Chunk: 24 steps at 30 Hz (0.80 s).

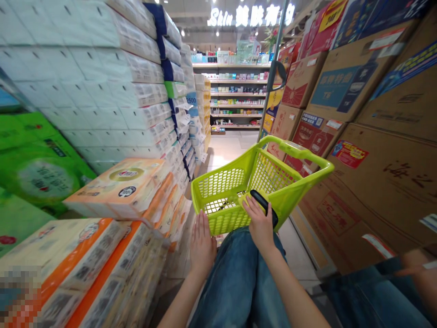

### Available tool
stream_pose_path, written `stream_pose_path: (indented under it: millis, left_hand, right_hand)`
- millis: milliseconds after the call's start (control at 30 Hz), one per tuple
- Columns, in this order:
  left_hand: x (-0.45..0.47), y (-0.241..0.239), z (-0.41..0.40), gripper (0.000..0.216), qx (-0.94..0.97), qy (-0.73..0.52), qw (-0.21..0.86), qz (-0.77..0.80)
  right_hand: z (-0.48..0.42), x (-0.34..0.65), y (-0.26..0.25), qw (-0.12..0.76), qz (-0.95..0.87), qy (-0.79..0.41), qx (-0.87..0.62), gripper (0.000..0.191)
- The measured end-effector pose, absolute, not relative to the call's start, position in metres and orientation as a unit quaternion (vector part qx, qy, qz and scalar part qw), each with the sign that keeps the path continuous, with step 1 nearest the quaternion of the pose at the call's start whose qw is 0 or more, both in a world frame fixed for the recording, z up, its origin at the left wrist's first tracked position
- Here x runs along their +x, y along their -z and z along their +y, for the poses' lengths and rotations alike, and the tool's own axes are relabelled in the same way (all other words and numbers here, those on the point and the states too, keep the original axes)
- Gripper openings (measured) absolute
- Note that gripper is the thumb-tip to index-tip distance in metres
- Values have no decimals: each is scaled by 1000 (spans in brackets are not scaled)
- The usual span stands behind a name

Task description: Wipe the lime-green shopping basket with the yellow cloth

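Note:
A lime-green shopping basket (218, 222) with lattice walls and a long raised pull handle (307, 155) stands right before my knees. My left hand (202, 237) touches its near left corner, the fingers stretched out along the wall. On the near side, my right hand (258, 221) lies at the rim beside a black handle grip (261, 200). Its fingers are spread over the green plastic, and the thumb rests against the black grip. Parts of the basket floor show through the lattice; I cannot make out any goods in it.
Tall stacks of white tissue packs (85, 68) and orange tissue packs (123, 182) line the left side. Piled cardboard cartons (385, 173) wall the right. Another person's leg (368, 291) is at the lower right. The aisle runs toward lit shelves (235, 82).

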State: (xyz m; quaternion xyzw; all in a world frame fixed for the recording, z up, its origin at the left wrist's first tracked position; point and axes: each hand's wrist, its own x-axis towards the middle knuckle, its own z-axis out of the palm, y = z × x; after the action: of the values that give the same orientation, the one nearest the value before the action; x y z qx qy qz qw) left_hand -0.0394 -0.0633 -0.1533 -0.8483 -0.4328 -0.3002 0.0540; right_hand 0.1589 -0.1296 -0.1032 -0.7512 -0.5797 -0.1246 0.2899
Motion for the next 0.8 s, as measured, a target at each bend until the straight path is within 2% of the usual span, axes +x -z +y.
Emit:
stream_pose_path:
  millis: [167,400,567,800]
  left_hand:
    - [-39,158,-61,87,-846,308,52,-432]
    - [-39,162,-59,81,-838,313,103,-435]
    - [-39,159,-61,87,-850,301,76,-426]
    - [-38,156,-64,87,-847,306,52,-431]
  right_hand:
    - [-116,124,110,324,-540,102,-770,71]
    - [-91,50,120,323,-653,51,-683,51]
    - [-108,93,112,300,-686,54,-661,60]
    - [-128,157,105,312,-569,109,-753,75]
